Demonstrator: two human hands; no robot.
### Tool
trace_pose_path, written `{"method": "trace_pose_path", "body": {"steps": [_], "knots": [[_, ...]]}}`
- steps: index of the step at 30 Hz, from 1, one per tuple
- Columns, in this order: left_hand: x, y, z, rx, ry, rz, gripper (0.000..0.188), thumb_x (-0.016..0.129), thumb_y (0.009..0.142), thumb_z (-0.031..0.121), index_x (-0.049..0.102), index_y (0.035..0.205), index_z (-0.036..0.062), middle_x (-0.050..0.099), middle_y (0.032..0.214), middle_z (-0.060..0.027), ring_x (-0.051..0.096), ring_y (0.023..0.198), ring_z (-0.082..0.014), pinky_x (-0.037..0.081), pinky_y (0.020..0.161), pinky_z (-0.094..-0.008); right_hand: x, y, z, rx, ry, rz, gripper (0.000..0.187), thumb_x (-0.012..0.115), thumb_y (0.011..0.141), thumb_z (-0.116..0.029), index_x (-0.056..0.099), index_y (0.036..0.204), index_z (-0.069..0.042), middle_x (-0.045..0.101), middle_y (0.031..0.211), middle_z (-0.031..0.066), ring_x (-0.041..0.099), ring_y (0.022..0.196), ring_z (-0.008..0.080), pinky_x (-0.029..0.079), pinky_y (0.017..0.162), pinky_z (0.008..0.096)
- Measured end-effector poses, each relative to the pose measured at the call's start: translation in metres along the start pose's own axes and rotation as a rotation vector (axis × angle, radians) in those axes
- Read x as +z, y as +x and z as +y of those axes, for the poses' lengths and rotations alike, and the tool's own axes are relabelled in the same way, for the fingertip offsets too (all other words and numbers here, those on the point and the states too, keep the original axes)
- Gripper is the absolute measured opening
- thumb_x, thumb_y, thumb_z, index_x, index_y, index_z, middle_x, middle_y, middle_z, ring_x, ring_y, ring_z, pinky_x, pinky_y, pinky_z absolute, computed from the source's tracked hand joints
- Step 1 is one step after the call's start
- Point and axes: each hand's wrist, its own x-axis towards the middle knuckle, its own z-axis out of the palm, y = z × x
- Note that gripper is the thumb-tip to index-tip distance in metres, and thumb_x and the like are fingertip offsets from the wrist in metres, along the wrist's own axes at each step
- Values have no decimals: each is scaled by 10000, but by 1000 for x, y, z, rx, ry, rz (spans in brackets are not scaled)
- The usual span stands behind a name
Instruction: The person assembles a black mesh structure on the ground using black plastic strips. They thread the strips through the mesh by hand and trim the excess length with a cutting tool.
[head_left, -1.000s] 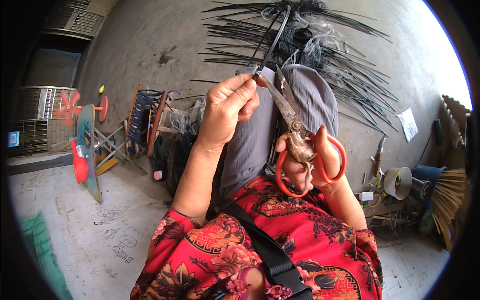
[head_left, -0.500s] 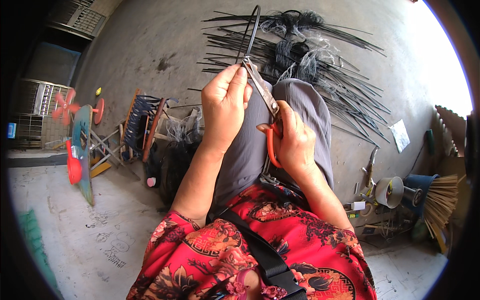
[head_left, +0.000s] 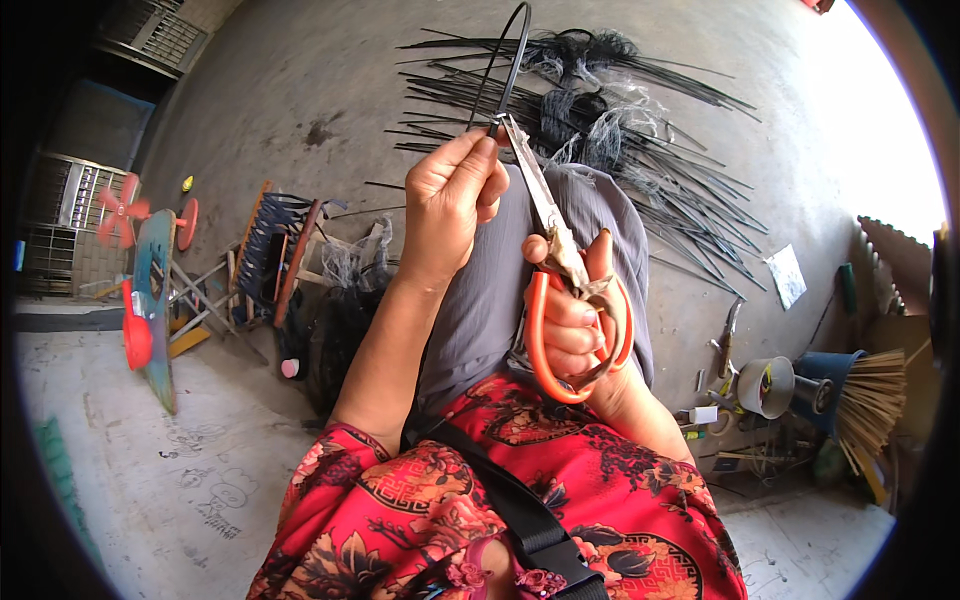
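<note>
My left hand (head_left: 455, 200) pinches a thin black strip (head_left: 521, 50), which rises from the fingers and bends over in a narrow loop. A pair of scissors (head_left: 535, 180) with orange handles is gripped in my right hand (head_left: 575, 330), fingers through the handle loops. Its blades look closed or nearly so, and their tips touch the strip just above my left fingertips. Cloth or tape wraps the scissors around the pivot and one handle. Whether the tips bite into the strip is too small to tell.
Bundles of black strips (head_left: 600, 120) with pale stringy fibres lie on the concrete floor beyond my knees. To the left stand a folding stool (head_left: 270, 250) and a blue-green board (head_left: 155, 300) with red wheels. A curved knife (head_left: 728, 340), a white pot (head_left: 766, 388) and a blue bucket (head_left: 835, 370) of sticks are at right.
My right hand has turned over, so the orange handle loops and curled fingers now face up. The blades have swung slightly, tips staying by the strip. My left hand keeps its pinch.
</note>
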Motion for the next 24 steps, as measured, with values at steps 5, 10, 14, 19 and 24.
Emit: {"method": "trace_pose_path", "body": {"steps": [5, 10, 14, 19, 24], "knots": [[-1, 0, 11, 17, 140, 2, 254, 622, 1185, 189, 792, 1259, 14, 541, 750, 54, 390, 623, -25, 279, 520, -225, -4, -1, -1, -356, -1677, 554, 546, 692, 1139, -421, 603, 1458, 14, 599, 827, 1, 604, 626, 132, 468, 580, 282], [-8, 0, 13, -86, 219, -75, 261, 620, 1181, 184, 787, 1252, -3, 538, 745, 56, 385, 612, -11, 303, 528, -204, -31, -10, -35, -741, -2895, 772, 679, 887, 903, -272, 633, 1505, -84, 722, 1076, 129, 749, 902, 337, 620, 754, 438], [-8, 5, 15, -128, 196, -125, 224, 647, 1170, 190, 767, 1198, 4, 575, 765, 40, 415, 618, -4, 316, 516, -191, -43, -16, -55, -779, -3106, 876, 673, 909, 907, -305, 664, 1490, -77, 749, 1125, 105, 769, 974, 306, 624, 782, 413], [2, 10, 20, -286, -95, -157, 228, 643, 1171, 233, 726, 1081, 40, 558, 760, 38, 367, 568, -7, 272, 486, -198, -49, -12, -63, -1010, -3130, 883, 738, 871, 877, -298, 634, 1556, -130, 730, 1125, 97, 752, 875, 284, 613, 726, 398], [-1, 12, 15, -323, -126, -177, 222, 636, 1171, 232, 723, 1086, 46, 549, 752, 38, 346, 547, -6, 242, 469, -201, -37, -14, -60, -965, -3103, 985, 731, 900, 823, -181, 672, 1517, -155, 742, 1154, 51, 768, 1028, 277, 634, 814, 403]]}}
